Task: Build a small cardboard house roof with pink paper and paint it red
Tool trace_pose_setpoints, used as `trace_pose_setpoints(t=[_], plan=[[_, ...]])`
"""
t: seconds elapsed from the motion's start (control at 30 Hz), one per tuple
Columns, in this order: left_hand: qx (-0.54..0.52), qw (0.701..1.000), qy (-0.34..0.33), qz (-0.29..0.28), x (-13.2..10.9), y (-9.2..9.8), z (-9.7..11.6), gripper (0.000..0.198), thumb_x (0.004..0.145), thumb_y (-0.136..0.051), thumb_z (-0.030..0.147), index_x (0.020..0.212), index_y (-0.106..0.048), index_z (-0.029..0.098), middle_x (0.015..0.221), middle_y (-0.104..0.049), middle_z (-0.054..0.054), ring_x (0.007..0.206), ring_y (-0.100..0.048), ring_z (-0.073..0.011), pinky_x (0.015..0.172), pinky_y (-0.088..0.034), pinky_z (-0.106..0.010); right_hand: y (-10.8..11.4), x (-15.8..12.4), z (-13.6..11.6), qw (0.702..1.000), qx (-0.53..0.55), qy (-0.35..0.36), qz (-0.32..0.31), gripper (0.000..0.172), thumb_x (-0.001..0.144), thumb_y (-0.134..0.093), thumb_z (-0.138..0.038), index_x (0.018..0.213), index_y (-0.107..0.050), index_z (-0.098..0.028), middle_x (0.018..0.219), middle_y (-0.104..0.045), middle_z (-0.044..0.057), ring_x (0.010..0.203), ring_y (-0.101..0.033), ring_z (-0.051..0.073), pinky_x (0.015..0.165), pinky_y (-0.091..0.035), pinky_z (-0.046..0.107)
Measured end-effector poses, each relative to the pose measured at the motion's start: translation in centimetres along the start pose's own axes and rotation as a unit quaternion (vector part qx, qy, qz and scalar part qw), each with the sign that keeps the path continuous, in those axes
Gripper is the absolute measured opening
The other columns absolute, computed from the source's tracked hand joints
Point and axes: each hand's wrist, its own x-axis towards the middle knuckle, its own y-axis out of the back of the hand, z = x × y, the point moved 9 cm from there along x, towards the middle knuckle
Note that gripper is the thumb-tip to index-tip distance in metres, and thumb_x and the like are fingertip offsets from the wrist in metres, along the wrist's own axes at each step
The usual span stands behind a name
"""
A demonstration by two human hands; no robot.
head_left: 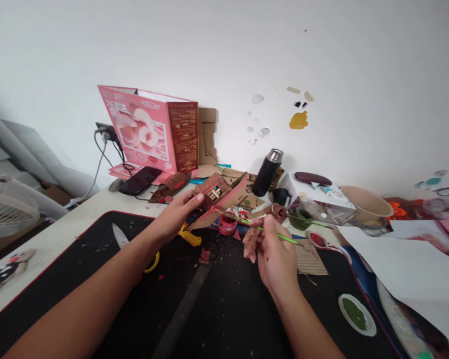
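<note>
My left hand is closed on the side of a small cardboard house model, which has brown walls, a window with pale bars and a pinkish-red sloping panel. In my right hand is a thin green paintbrush, pinched between thumb and fingers, its far end reaching left to the edge of the model's panel. Brown smears mark the fingers of that hand. Just below the model stands an open jar of red paint, with a yellow glue gun to its left.
Yellow-handled scissors and a long dark ruler lie on the black mat. A green paint dish and corrugated cardboard are right. Behind stand a black thermos, a pink box and a phone.
</note>
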Motion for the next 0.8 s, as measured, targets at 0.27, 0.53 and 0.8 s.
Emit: trace_pose_setpoints(t=[0.27,0.53,0.8], plan=[[-0.033,0.999,-0.003,0.003,0.3,0.0,-0.4,0.052,0.086,-0.077,0.068,0.111,-0.077,0.022,0.119,-0.078,-0.009,0.116,-0.069,-0.0308,0.11,-0.047,-0.047,-0.5,-0.3,0.7,1.0,-0.009,0.001,-0.027,0.049,0.097,-0.072,-0.064,0.086,-0.072,-0.017,0.063,-0.071,0.003,0.039,-0.062,0.012,0.033,-0.038,0.017],[-0.056,0.998,-0.013,0.004,0.5,0.1,-0.6,0.05,0.088,-0.078,0.065,0.112,-0.076,0.021,0.119,-0.078,-0.009,0.115,-0.07,-0.0304,0.106,-0.048,-0.044,-1.5,-0.7,1.2,0.998,-0.013,-0.013,-0.056,0.046,0.095,-0.075,-0.062,0.085,-0.073,-0.017,0.062,-0.071,0.003,0.039,-0.061,0.012,0.032,-0.039,0.016],[-0.07,0.997,-0.021,0.015,0.4,-0.2,-0.1,0.049,0.086,-0.08,0.063,0.107,-0.077,0.019,0.115,-0.079,-0.01,0.115,-0.07,-0.0321,0.107,-0.048,-0.046,-1.9,-1.0,1.8,0.997,-0.017,-0.024,-0.072,0.048,0.098,-0.071,-0.063,0.086,-0.072,-0.016,0.063,-0.074,0.004,0.038,-0.062,0.012,0.033,-0.04,0.016]])
